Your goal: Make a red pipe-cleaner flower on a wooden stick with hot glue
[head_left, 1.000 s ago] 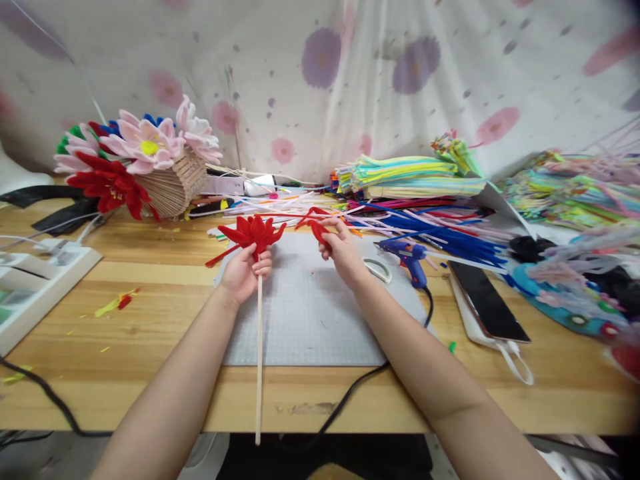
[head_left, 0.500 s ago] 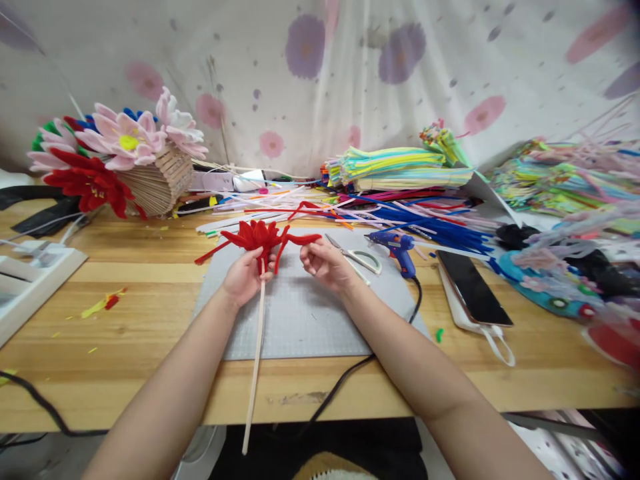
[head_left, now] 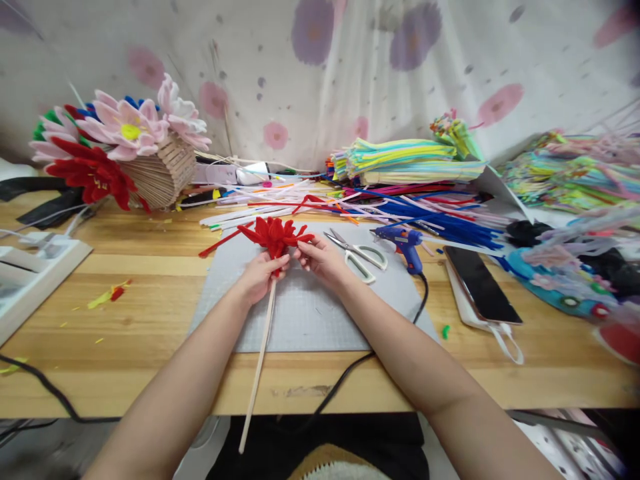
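My left hand (head_left: 261,275) is closed round the base of a red fuzzy flower (head_left: 274,235), where it joins a pale stick (head_left: 260,363) that slants down past the table edge. My right hand (head_left: 320,259) pinches a red petal at the flower's right side, its fingertips close to my left hand. Both hands are above a grey cutting mat (head_left: 310,320). Scissors (head_left: 357,255) with pale handles lie spread on the mat, just right of my right hand. A blue glue gun (head_left: 406,245) rests at the mat's upper right corner.
A basket (head_left: 167,170) of fuzzy flowers stands at the back left, above a white power strip (head_left: 43,273). Loose coloured stems (head_left: 450,223) and bundled ones (head_left: 410,160) lie along the back. A phone (head_left: 483,283) and a black cable (head_left: 345,380) are also on the table.
My right hand has brought the red petal in against the flower; before, it was held out to the right. The whole view has shifted slightly.
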The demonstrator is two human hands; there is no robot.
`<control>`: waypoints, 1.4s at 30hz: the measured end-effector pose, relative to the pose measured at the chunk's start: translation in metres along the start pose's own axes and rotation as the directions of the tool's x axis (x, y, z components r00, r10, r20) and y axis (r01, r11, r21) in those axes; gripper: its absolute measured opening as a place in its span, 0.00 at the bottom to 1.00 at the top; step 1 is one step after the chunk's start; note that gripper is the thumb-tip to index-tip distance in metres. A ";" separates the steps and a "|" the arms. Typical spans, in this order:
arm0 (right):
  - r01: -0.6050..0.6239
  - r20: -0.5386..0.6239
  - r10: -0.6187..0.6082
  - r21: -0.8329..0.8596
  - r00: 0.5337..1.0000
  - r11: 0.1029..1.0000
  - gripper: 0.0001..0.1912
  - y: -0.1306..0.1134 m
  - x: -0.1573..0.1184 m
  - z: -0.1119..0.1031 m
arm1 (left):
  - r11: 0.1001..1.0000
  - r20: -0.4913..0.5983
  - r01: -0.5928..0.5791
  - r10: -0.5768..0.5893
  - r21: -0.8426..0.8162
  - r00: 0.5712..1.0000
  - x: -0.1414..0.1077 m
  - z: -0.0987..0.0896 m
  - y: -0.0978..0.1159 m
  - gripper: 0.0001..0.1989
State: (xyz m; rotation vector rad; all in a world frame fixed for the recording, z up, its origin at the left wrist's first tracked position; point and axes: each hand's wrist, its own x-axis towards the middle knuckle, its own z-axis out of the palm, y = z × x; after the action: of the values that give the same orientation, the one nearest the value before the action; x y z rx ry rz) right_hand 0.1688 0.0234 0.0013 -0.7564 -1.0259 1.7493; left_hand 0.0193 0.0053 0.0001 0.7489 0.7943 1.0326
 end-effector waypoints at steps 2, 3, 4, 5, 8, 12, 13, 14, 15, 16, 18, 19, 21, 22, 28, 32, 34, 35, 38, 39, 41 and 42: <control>-0.043 0.017 0.042 0.054 0.999 0.998 0.16 -0.002 0.000 -0.002 | 0.996 -0.016 0.007 -0.008 -0.089 1.000 0.000 0.002 0.002 0.06; -0.060 0.037 0.057 0.081 0.998 0.995 0.16 -0.003 -0.001 -0.002 | 0.989 -0.025 0.020 -0.024 -0.149 0.999 0.000 0.002 0.004 0.06; -0.076 0.060 0.070 0.102 0.996 0.992 0.16 -0.004 -0.001 -0.003 | 0.979 -0.033 0.040 -0.048 -0.202 0.998 0.000 0.003 0.006 0.07; -0.089 0.078 0.080 0.116 0.994 0.989 0.15 -0.005 -0.002 -0.003 | 0.969 -0.038 0.065 -0.076 -0.239 0.996 0.000 0.003 0.008 0.08; -0.106 0.098 0.093 0.141 0.991 0.984 0.13 -0.007 -0.002 -0.005 | 0.952 -0.057 0.122 -0.144 -0.282 0.988 0.001 0.004 0.011 0.10; -0.166 0.160 0.138 0.177 0.977 0.970 0.14 -0.008 -0.002 -0.013 | 0.947 -0.101 0.089 -0.125 -0.310 0.987 0.004 0.006 0.005 0.04; -0.216 0.203 0.182 0.159 0.962 0.963 0.14 -0.010 -0.001 -0.016 | 0.954 -0.119 0.056 -0.095 -0.295 0.988 0.005 0.007 0.003 0.03; -0.276 0.250 0.240 0.120 0.938 0.954 0.14 -0.011 -0.001 -0.018 | 0.962 -0.135 0.023 -0.062 -0.274 0.989 0.006 0.008 0.001 0.04; -0.337 0.293 0.306 0.061 0.906 0.940 0.13 -0.013 0.000 -0.020 | 0.968 -0.143 -0.007 -0.030 -0.252 0.989 0.006 0.009 -0.001 0.06; -0.388 0.328 0.369 -0.009 0.869 0.922 0.13 -0.015 0.002 -0.022 | 0.972 -0.136 -0.026 -0.006 -0.233 0.991 0.007 0.010 -0.003 0.08; -0.453 0.363 0.473 -0.145 0.803 0.880 0.12 -0.020 0.006 -0.022 | 0.979 -0.087 -0.033 0.015 -0.201 0.996 0.007 0.013 -0.004 0.12; -0.469 0.368 0.509 -0.197 0.778 0.861 0.12 -0.022 0.008 -0.021 | 0.984 -0.059 -0.030 0.020 -0.178 0.998 0.006 0.014 -0.004 0.13; -0.474 0.355 0.539 -0.258 0.764 0.842 0.14 -0.025 0.014 -0.016 | 0.994 -0.039 -0.033 0.029 -0.107 0.999 0.006 0.015 -0.005 0.13; -0.462 0.324 0.530 -0.265 0.784 0.846 0.15 -0.026 0.017 -0.012 | 0.997 -0.051 -0.040 0.036 -0.071 0.998 0.007 0.015 -0.005 0.13; -0.162 -0.003 0.166 -0.251 0.986 0.954 0.17 -0.020 0.013 0.010 | 0.973 -0.294 -0.229 0.209 -0.034 0.933 0.014 0.009 -0.003 0.10; 0.015 0.133 0.043 -0.407 0.990 0.913 0.15 -0.010 -0.003 0.016 | 0.928 -0.388 -0.367 0.314 -0.069 0.867 0.015 0.004 0.002 0.11; 0.083 0.170 -0.004 -0.458 0.985 0.885 0.16 -0.005 -0.008 0.016 | 0.930 -0.368 -0.358 0.305 -0.085 0.878 0.014 0.003 0.003 0.09; 0.103 0.164 -0.027 -0.476 0.986 0.874 0.16 -0.003 -0.009 0.015 | 0.935 -0.357 -0.343 0.290 -0.093 0.888 0.013 0.003 0.003 0.07; 0.144 0.119 -0.095 -0.512 0.988 0.847 0.17 0.000 -0.006 0.009 | 0.957 -0.309 -0.268 0.222 -0.113 0.925 0.010 0.003 0.003 0.05; 0.160 0.115 -0.117 -0.513 0.986 0.844 0.17 -0.001 -0.004 0.007 | 0.965 -0.289 -0.240 0.200 -0.109 0.936 0.009 0.003 0.002 0.06; 0.183 0.136 -0.131 -0.502 0.982 0.845 0.18 -0.002 -0.002 0.004 | 0.973 -0.258 -0.216 0.188 -0.080 0.947 0.008 0.004 0.002 0.07; 0.183 0.156 -0.121 -0.490 0.980 0.852 0.19 -0.004 -0.002 0.003 | 0.972 -0.258 -0.229 0.206 -0.061 0.944 0.008 0.004 0.002 0.08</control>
State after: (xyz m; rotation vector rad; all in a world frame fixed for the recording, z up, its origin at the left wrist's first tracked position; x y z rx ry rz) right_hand 0.1681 0.0217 0.0060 -0.8662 -1.6178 1.4092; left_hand 0.0244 0.0125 0.0024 0.6457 0.8873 1.3736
